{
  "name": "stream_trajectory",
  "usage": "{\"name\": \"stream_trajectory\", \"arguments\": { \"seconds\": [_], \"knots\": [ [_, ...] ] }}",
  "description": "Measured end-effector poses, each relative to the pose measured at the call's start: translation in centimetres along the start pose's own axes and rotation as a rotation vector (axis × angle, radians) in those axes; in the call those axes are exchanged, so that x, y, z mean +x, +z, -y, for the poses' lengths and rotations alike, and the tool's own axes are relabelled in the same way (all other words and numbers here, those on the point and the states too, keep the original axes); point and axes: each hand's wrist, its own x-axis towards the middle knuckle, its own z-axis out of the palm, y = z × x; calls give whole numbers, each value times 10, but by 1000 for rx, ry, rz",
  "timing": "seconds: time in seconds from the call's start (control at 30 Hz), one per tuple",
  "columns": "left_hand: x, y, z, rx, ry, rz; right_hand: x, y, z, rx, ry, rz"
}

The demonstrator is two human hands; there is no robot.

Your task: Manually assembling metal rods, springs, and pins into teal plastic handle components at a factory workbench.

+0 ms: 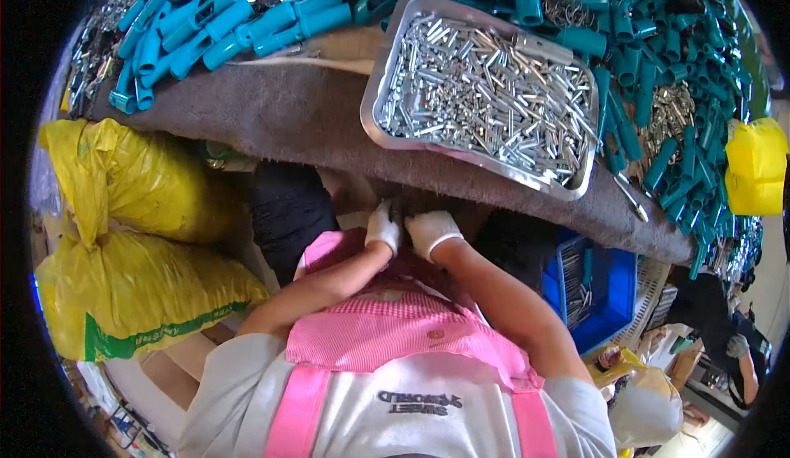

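Note:
My left hand (383,227), in a white glove, is held low over my lap, just under the table's near edge. Close beside it on the right is my right hand (434,232), gloved in white too. Both hands look curled, their fingers bent toward a small dark spot between them. Whatever they grip there is in shadow and too small to name. A pink apron (395,330) covers my lap below the hands. Above and to the right, a metal tray (380,133) full of loose silvery pins and rods rests on the table.
Teal plastic tubes (300,26) lie heaped along the table's far side and right end. Brown cloth (271,108) covers the near edge. Yellow sacks (148,293) stand at left. A blue crate (605,310) holds metal parts at right, with a yellow container (755,166) beyond.

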Motion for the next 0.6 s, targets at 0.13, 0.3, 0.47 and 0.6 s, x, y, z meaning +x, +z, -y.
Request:
{"name": "stream_trajectory", "arguments": {
  "seconds": [0.13,0.3,0.47,0.6],
  "knots": [
    [16,-8,-18,133,-184,199,1,-30,-5,-46,-47,123],
    [14,5,3,250,-153,223,6,-9,-3,-45,7,133],
    [22,12,7,344,10,226,-1,-3,-7,36,95,82],
    [16,3,2,294,1,299,-8,3,-1,6,81,121]
  ]
}}
